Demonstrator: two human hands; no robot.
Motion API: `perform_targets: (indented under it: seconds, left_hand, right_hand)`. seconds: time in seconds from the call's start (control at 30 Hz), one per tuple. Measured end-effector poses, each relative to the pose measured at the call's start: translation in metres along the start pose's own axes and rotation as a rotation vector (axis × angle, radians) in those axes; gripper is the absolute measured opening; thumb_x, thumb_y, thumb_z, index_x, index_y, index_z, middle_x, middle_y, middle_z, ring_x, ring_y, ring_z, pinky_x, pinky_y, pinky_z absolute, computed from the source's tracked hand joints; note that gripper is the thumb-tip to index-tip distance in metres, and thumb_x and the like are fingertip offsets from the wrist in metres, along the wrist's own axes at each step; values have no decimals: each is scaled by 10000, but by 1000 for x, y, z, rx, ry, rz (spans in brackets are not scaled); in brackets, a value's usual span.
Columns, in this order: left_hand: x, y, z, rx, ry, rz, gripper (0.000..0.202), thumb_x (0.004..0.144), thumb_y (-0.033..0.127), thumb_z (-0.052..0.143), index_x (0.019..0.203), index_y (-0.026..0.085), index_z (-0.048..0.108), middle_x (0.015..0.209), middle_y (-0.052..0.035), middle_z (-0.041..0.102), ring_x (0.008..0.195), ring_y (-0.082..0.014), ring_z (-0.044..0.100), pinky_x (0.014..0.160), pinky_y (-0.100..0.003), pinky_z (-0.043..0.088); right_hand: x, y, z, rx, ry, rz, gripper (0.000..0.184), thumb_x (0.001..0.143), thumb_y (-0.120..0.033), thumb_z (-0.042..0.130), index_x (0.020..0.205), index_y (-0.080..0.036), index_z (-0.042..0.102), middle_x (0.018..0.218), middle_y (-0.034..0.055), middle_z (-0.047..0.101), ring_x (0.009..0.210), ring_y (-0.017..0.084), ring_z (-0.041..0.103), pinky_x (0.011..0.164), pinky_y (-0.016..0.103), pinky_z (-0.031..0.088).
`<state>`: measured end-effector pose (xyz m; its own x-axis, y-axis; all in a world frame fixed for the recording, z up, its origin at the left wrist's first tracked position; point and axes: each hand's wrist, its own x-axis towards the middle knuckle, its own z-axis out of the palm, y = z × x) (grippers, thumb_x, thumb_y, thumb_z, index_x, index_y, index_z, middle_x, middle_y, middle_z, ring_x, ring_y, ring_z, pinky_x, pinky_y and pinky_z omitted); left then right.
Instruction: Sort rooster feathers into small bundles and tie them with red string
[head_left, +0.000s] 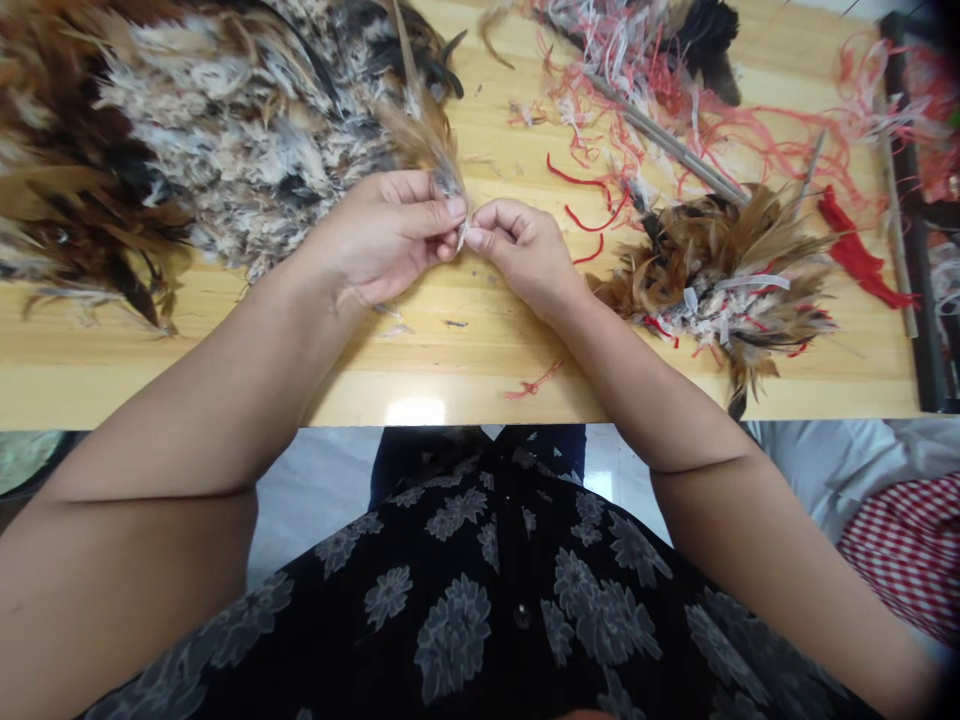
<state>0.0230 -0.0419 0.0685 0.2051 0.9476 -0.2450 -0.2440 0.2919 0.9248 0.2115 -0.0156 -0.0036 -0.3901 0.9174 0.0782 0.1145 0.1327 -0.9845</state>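
Note:
My left hand (397, 235) is closed in a pinch around the quill end of a brown feather bunch (424, 135), whose tips point up and away. Close beside it, my right hand (525, 250) pinches at the same quill end, thumb against forefinger. Whether a thread lies between those fingertips is too small to tell. Behind my left hand spreads a large pile of grey, white and brown feathers (240, 120). To the right of my right hand lies a bundle of brown feathers (720, 270) with white strips and red bits in it.
Tangled red and white strings (622, 60) lie at the back right, with thin sticks (667, 140) across them. A red strip (862, 250) rests near a dark-edged tray (911, 230) on the right. Short red threads (536, 382) are scattered on the wooden table (480, 350).

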Motion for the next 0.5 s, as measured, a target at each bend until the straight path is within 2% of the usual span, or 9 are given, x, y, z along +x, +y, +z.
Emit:
perform_targets:
  seconds: [0.13, 0.23, 0.4, 0.5]
  left_hand:
    - [1, -1, -5, 10, -21, 72, 626, 1165, -246, 546, 700, 152, 680, 661, 7, 657, 574, -77, 632, 623, -153, 488]
    - [0, 1, -4, 15, 10, 96, 655, 1186, -244, 523, 689, 148, 692, 648, 0, 661, 544, -81, 610, 590, -173, 464]
    - [3, 1, 3, 58, 130, 124, 692, 1134, -302, 548, 642, 167, 681, 587, 33, 640, 476, -72, 552, 502, -179, 425]
    - [9, -4, -5, 107, 103, 175, 647, 1084, -312, 589, 671, 173, 707, 597, 53, 649, 468, -68, 546, 480, -173, 421]
  right_hand:
    - [0, -3, -2, -14, 13, -16, 624, 1051, -802, 1000, 941, -242, 747, 1019, 34, 870, 1142, 234, 853, 1170, 405, 743]
    - [2, -3, -6, -22, 15, -53, 624, 1110, -821, 925, 986, -227, 780, 1046, 25, 886, 1180, 227, 874, 1223, 438, 738]
    - [2, -2, -12, 31, -38, -43, 683, 1077, -889, 910, 1040, -210, 837, 1079, 12, 912, 1191, 215, 883, 1231, 442, 740]
    - [0, -2, -14, 79, -41, -11, 701, 1060, -893, 923, 1041, -197, 844, 1080, 3, 902, 1224, 214, 883, 1258, 430, 730]
